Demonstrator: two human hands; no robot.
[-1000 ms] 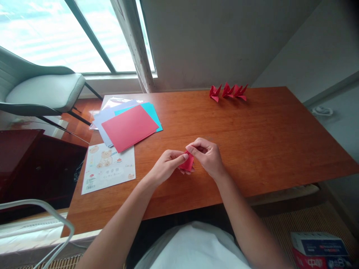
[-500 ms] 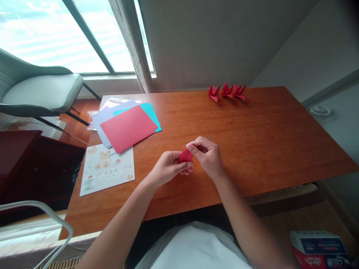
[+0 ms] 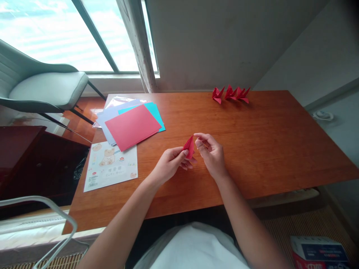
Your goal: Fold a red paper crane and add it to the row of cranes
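Note:
A small folded piece of red paper (image 3: 189, 146), pointed at its top, is pinched between the thumb and fingers of my left hand (image 3: 172, 161) above the near middle of the table. Just to its right, my right hand (image 3: 211, 154) has its thumb and forefinger apart, with nothing seen between them. The forefinger's tip is close by the paper's point; whether it touches is hard to tell. Three folded red paper cranes (image 3: 230, 93) stand in a row at the table's far edge.
On the table's left lie red sheets (image 3: 133, 127), over turquoise (image 3: 157, 116) and pale lilac ones (image 3: 103, 123). A white sheet with bear drawings (image 3: 110, 168) lies nearer. Beyond the wooden table (image 3: 269, 149), a grey chair (image 3: 50, 87) stands by the window.
My right hand has let go of the red paper and drawn slightly right, its fingers opening. In my left hand the paper now points upward. The whole view has shifted a little.

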